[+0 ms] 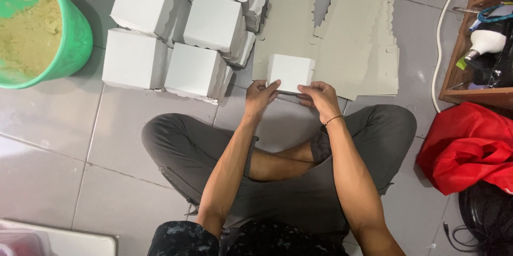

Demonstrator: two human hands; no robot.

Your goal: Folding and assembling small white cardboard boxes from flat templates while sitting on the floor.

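1. Both forearms reach forward over crossed legs; the left hand and right hand pinch the small white box at its lower corners, at twelve o'clock from the knees.
2. At least seven folded boxes cluster at ten o'clock; the flat cardboard blanks lie stacked, uncountable.
3. A green bucket stands far at ten o'clock and a red bag at three; bare floor tiles lie at nine.
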